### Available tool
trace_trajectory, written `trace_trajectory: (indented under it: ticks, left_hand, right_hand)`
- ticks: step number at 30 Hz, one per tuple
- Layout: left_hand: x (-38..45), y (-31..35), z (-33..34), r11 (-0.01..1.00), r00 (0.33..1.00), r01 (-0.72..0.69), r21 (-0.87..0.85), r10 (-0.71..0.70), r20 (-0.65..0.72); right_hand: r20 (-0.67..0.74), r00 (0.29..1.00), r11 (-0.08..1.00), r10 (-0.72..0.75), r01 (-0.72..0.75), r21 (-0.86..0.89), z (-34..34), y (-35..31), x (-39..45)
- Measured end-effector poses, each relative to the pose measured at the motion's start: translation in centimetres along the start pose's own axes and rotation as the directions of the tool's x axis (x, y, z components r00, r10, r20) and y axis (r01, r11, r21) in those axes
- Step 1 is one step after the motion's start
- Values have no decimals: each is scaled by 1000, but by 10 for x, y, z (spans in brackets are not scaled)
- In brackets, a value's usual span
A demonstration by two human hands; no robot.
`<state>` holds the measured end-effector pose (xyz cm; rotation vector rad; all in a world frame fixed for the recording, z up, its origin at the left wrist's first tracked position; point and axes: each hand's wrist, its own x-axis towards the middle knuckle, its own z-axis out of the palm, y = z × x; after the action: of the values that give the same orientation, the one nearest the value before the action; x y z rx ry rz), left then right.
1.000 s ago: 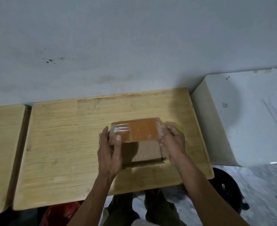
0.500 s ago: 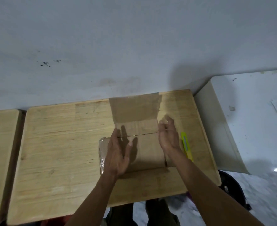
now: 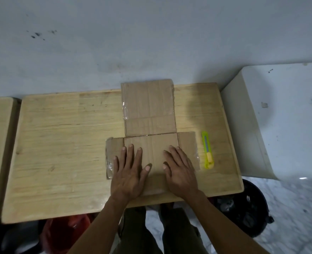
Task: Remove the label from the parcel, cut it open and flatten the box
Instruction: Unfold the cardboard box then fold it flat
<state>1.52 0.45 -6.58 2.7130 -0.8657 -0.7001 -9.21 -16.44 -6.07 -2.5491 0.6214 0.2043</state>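
Box [image 3: 149,114] lies unfolded mid-frame on tabletop [image 3: 59,143]. Left hand [image 3: 128,171] and right hand [image 3: 181,171] press flat, grasping nothing. Risk: creases spring back; sideways sweep knocks cutter [image 3: 207,151], right.

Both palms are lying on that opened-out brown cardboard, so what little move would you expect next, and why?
Probably a slide of both palms outward to smooth the side flaps. The brown cardboard box already lies unfolded on the wooden table, with the left hand and right hand pressing its near panel. The left flap's taped edge looks crinkled. The yellow utility knife lies untouched beside it, so cutting seems finished.
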Motion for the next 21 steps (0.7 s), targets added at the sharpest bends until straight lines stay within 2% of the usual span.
trace_trajectory:
  ticks: [7, 14, 17, 21]
  left_hand:
    - [-24, 0, 22, 997, 998, -11, 79, 16, -66]
    - [-57, 5, 38, 997, 999, 25, 76, -21, -44]
    - [-60, 11, 31, 996, 995, 72, 48, -69, -74]
    - [-27, 20, 4, 998, 977, 50, -30, -55, -208]
  right_hand:
    - [21, 999, 998, -47, 48, -35, 13, 11, -27]
    - [57, 996, 995, -66, 71, -73, 19, 13, -58]
    - [4, 998, 991, -55, 55, -119, 12, 3, -58]
    - [-97, 995, 989, -13, -2, -151, -7, -10, -12]
